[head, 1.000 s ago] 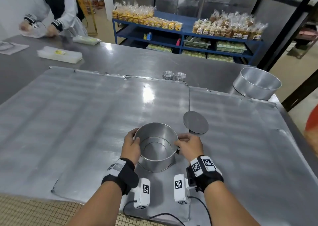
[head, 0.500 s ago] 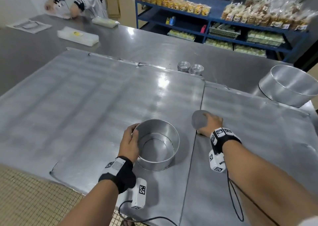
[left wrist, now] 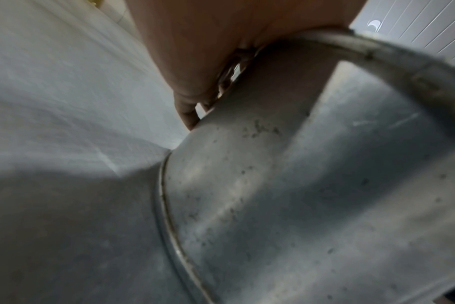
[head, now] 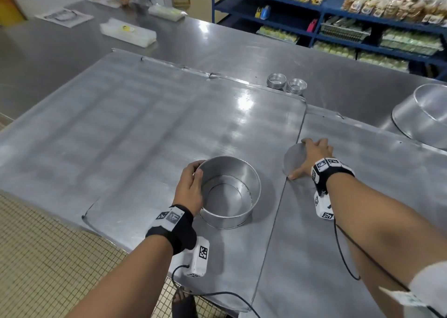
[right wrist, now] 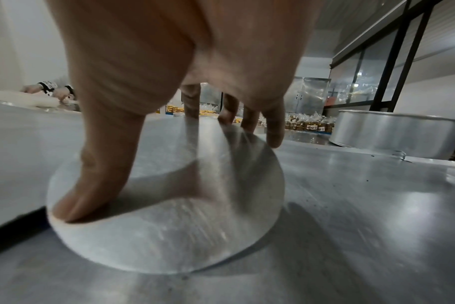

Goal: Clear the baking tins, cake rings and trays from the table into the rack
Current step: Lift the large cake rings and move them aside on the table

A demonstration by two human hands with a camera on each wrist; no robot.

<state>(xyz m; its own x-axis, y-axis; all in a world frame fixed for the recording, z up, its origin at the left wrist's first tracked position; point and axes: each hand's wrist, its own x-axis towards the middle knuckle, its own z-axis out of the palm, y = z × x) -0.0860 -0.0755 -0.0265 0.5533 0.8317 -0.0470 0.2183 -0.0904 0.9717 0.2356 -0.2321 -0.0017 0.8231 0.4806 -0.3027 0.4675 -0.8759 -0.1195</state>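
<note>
Shifted onto the dull flat disc, right hand pinches it; left hand grips scuffed round tin.

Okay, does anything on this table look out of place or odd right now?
Mainly the flat metal disc: it lies loose on the table beside the round tin, whose bottom looks open. It is probably that tin's removable base. The right hand is on the disc, thumb and fingertips at its edge. No spill shows.

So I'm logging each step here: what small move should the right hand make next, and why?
Probably lift the flat metal disc by its edge: the right hand spans it with thumb and fingertips at opposite rims, while the left hand grips the round tin.
</note>
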